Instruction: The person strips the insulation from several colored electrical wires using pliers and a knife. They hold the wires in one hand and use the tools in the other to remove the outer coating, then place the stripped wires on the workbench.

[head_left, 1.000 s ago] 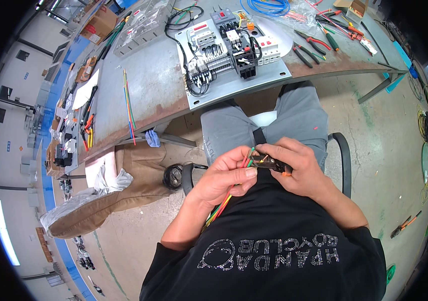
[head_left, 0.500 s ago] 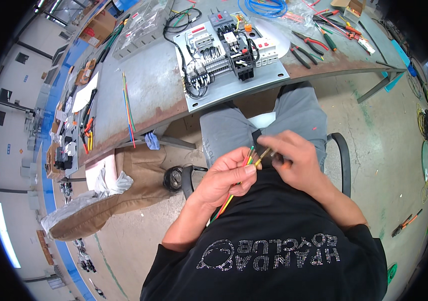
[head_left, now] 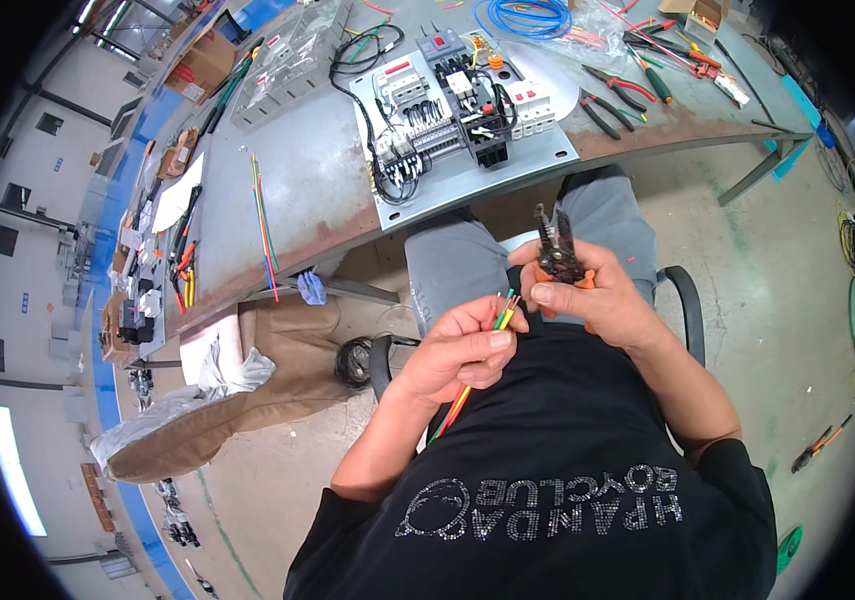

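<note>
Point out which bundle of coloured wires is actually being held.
The short bundle pinched in the left hand, beside the wire stripper in the right hand. The longer bundle lies loose on the grey bench, untouched.

— Your right hand (head_left: 587, 295) has come up off the wire ends, and the orange-handled wire stripper (head_left: 559, 250) now stands with its jaws pointing up toward the table!

— Right, it was down at the tips a moment ago. Now the coloured wires (head_left: 502, 315) poke free above your left hand (head_left: 462, 350).
</note>
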A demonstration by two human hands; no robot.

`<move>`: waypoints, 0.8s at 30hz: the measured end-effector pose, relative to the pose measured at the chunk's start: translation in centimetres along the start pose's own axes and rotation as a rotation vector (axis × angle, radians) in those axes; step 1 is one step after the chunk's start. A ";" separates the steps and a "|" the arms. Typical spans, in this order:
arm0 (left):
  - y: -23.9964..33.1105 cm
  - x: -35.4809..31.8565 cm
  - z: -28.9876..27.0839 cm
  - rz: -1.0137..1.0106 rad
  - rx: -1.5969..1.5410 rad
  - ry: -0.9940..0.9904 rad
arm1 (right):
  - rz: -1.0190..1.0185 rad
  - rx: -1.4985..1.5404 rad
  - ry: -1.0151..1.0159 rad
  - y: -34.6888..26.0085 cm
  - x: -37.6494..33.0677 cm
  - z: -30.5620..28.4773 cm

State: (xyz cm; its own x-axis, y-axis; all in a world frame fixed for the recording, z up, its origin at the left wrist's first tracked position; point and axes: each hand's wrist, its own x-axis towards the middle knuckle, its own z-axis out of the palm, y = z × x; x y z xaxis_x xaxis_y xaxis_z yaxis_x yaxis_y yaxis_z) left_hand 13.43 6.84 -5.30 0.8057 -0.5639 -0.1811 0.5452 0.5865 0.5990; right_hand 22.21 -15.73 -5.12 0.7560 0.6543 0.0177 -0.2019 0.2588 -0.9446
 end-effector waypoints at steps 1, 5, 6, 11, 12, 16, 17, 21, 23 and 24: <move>0.1 0.0 -0.3 0.012 0.021 0.003 | 0.007 -0.008 -0.005 -0.3 0.3 0.2; -0.1 0.1 -0.6 0.018 0.068 0.062 | 0.009 -0.010 -0.001 -0.2 1.0 0.4; -0.1 0.2 -0.5 0.010 0.074 0.091 | 0.004 -0.009 -0.013 -0.2 1.1 0.4; -0.2 0.2 -0.3 0.015 0.129 0.152 | -0.021 0.022 -0.027 0.4 1.6 0.4; -0.1 0.2 -0.3 0.005 0.122 0.142 | -0.037 0.045 -0.069 0.4 1.6 0.4; -0.3 0.3 -0.7 -0.008 0.075 0.106 | -0.046 0.082 -0.155 0.3 1.7 0.1; -0.4 0.3 -0.8 -0.003 0.069 0.108 | -0.036 0.077 -0.158 0.3 1.7 0.1; -0.6 0.5 -0.3 0.008 0.123 0.149 | -0.004 0.133 -0.180 0.4 1.6 0.2; -0.7 0.4 0.5 0.021 0.368 0.205 | -0.022 0.106 -0.161 0.9 1.7 0.3; -0.8 0.3 0.7 0.027 0.491 0.234 | -0.034 0.079 -0.154 0.9 1.6 0.3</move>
State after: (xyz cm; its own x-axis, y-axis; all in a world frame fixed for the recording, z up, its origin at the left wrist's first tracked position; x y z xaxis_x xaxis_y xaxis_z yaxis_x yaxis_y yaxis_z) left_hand 13.12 5.78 -5.25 0.8787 -0.3747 -0.2957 0.3963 0.2274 0.8895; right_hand 23.07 -14.20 -5.81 0.6598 0.7441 0.1047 -0.2307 0.3331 -0.9142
